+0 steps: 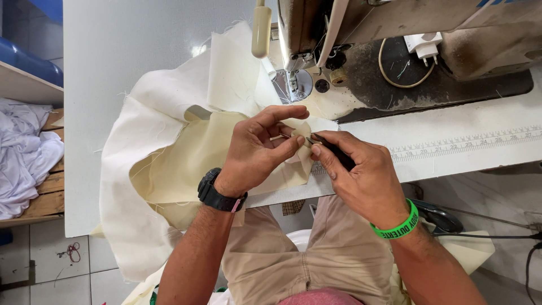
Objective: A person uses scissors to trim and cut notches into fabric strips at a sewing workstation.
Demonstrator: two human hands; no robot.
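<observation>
Cream cloth point(169, 158) spread over white table point(113, 68), draped off near edge, small folded corner lifted at centre. Left hand point(254, 149) pinching that corner between thumb and fingers. Right hand point(361, 175) closed on dark slim tool point(333, 151), tip touching pinched corner. Sewing machine point(361, 22) just beyond, needle area bare, no cloth under foot. Corner work seemingly mid-way; stitching at machine apparently not yet begun. White cloth pile point(25, 152) far left.
</observation>
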